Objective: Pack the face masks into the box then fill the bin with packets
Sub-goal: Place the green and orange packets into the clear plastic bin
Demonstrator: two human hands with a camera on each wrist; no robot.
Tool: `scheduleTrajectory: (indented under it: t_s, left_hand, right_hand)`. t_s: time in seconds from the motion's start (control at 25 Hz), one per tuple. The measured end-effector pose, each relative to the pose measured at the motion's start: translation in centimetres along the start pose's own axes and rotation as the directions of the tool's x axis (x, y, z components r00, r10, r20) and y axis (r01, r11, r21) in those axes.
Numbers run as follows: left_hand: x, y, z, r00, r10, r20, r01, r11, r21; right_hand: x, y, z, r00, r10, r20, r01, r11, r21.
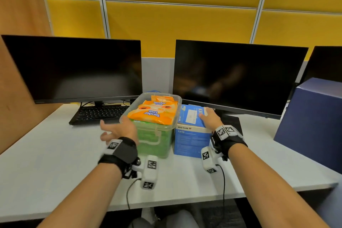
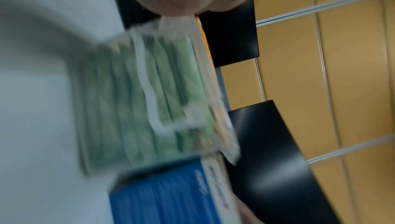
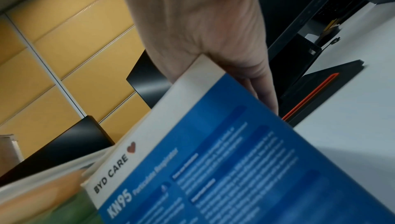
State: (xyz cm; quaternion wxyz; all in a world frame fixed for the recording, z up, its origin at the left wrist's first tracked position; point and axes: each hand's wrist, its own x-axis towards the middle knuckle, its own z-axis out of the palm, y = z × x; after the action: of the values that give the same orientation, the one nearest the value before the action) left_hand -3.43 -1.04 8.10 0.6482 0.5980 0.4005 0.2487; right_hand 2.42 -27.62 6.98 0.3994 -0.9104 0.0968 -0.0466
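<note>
Two hands reach forward over the white counter [image 1: 55, 153], one to each container. The right hand [image 1: 210, 117] lies flat on the top of the blue KN95 mask box [image 1: 192, 140], fingers straight and spread over the lid, the palm at the box's right near corner; in the right wrist view the fingers [image 3: 265, 90] run down past the box's top edge. The left hand [image 1: 118, 129] sits just left of the clear bin [image 1: 157, 135], fingers loosely spread and holding nothing, its thumb side at or just beside the bin's left near rim; whether it touches I cannot tell. The bin stands between the two hands, touching or nearly touching the box's left side. Green packets [image 1: 153, 144] fill its lower part, and orange packets [image 1: 155, 112] printed "Tender Love" lie piled on top, rising above the rim. Beyond the left hand is a black keyboard [image 1: 100, 114].
</note>
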Motion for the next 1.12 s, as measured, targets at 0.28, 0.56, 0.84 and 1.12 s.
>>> scheduleTrajectory:
  t_s: [0.28,0.56,0.84,1.12]
  left_hand:
    - [8.1,3.3,3.2,0.708,0.193,0.679,-0.587,0.696,0.414]
    - [8.7,1.7,1.5,0.770,0.229,0.596,-0.535,0.741,0.407]
    - [7.0,1.6,-0.4,0.831,0.228,0.508,-0.478,0.760,0.441]
    - [4.9,1.8,-0.7,0.829,0.261,0.495,-0.530,0.648,0.547]
  right_hand:
    - [-0.1,0.7,-0.8,0.999,0.034,-0.037,-0.031,0.997,0.076]
    - [0.3,0.7,-1.8,0.997,0.010,-0.079,-0.019,0.992,-0.125]
    - [1.0,-1.6,0.8,0.999,-0.017,-0.042,0.008,0.976,-0.218]
    - [0.3,-2.8,1.5,0.996,-0.052,-0.072,0.031,0.964,-0.263]
